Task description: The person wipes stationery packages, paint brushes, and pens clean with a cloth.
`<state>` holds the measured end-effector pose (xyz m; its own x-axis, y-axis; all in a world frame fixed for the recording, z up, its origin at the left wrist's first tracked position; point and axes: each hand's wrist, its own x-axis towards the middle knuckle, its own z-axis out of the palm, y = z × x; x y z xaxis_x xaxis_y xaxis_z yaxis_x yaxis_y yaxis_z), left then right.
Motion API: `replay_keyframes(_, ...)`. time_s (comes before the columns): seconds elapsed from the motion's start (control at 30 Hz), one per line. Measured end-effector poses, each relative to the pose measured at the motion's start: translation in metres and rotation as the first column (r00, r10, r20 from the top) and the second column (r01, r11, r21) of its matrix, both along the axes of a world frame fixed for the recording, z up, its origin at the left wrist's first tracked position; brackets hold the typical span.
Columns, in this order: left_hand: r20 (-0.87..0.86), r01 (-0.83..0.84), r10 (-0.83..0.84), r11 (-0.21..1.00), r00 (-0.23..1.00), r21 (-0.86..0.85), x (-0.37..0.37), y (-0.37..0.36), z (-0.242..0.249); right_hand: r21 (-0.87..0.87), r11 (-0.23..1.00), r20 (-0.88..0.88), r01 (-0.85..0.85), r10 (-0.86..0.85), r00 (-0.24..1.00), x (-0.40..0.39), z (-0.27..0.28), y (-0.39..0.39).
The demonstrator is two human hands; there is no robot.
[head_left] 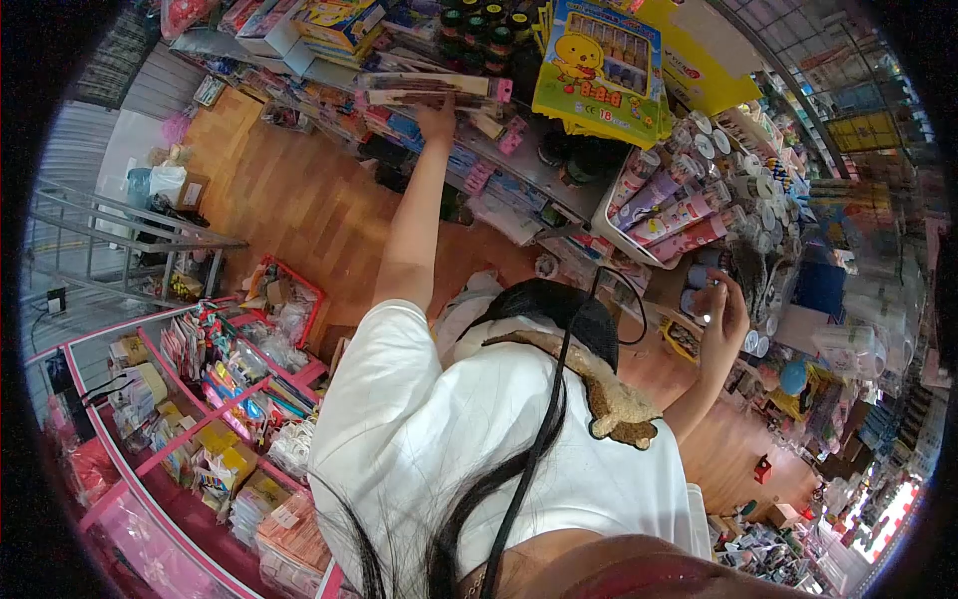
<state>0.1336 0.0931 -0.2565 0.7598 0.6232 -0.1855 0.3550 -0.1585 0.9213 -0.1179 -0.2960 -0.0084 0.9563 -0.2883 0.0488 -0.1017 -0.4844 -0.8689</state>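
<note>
My left hand (436,122) reaches to the shelf at the top, its fingers at the lower edge of a long clear packet (429,88) with slim dark and brown sticks inside, perhaps brushes or pencils. It appears to grip the packet, though part of the fingers is hidden. Off to the right, my right hand (728,311) hangs beside the shelf with loosely bent fingers apart. Nothing shows clearly in it; a small bright spot gleams by the fingertips. Above it stands a white bin (631,240) of patterned tubes (679,215).
Yellow boxes with a chick picture (599,75) lie stacked on the shelf, next to dark round jars (489,35). A pink-framed rack (150,454) of packaged goods stands at lower left. Grey metal railings (130,240) rise beyond the wooden floor (279,190).
</note>
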Motion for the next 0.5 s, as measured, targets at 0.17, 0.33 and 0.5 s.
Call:
replay_keyframes(0.17, 0.249, -0.096, 0.067, 0.99, 0.966, 0.104, 0.005, -0.01, 0.001, -0.032, 0.999, -0.003, -0.026, 0.026, 1.0, 0.002, -0.001, 0.003)
replay_keyframes(0.33, 0.379, -0.164, 0.146, 0.986, 0.914, 0.015, 0.006, -0.022, 0.037, -0.028, 1.0, -0.025, -0.013, 0.013, 1.0, 0.003, -0.004, 0.006)
replay_keyframes(0.5, 0.551, -0.185, 0.039, 0.96, 0.834, 0.212, 0.037, -0.018, 0.008, -0.038, 0.999, -0.041, -0.024, 0.022, 0.999, 0.007, -0.002, 0.009)
